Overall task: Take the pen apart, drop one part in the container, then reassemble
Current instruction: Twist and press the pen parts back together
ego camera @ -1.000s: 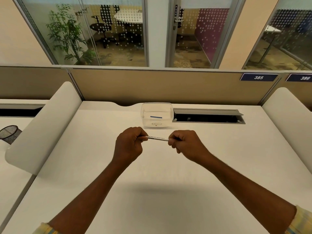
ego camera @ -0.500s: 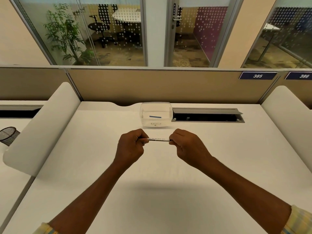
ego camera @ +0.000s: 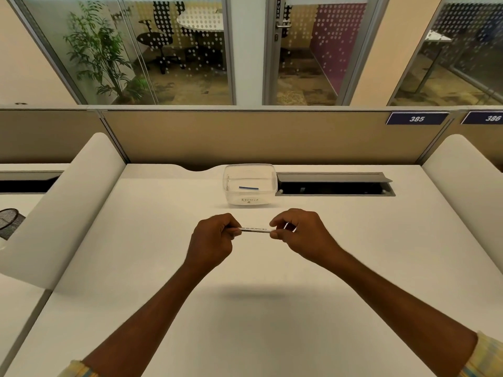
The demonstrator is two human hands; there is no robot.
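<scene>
— Basket (ego camera: 9, 223) of black mesh at the far left edge, is that right?
— Yes, only part of it shows, on the neighbouring surface. Beside it a curved left divider (ego camera: 68, 208), white, borders the pale worktop (ego camera: 163, 281).
— And the left grip (ego camera: 213, 242)?
— It is a bare hand, held above the worktop near the middle. Its fingers are curled round the left end of the pen (ego camera: 254, 229), clamped on it.
— How does the pen lie?
— Level, running left to right between the two hands and off the surface. A soft shadow lies on the worktop below. The barrel is white, with a line of fine print too small to read.
— Where is the container (ego camera: 231, 198)?
— Beyond the pen, near the back of the worktop. It is a clear plastic tub, open on top, with a handwritten word on its front wall. A short blue part (ego camera: 248, 188) lies flat inside it.
— The right grip (ego camera: 302, 235)?
— Thumb and forefinger pinch the pen's right end, and the other fingers are bent behind them. It is clamped on the pen as well.
— Further right?
— A grey cable slot (ego camera: 334, 186) with its flap raised sits right next to the tub; whether they touch, I cannot tell. On the tan partition (ego camera: 245, 137) above, dark plates read 385 (ego camera: 416, 118) and 386 (ego camera: 492, 118). A right divider (ego camera: 468, 180), also white, borders that side.
</scene>
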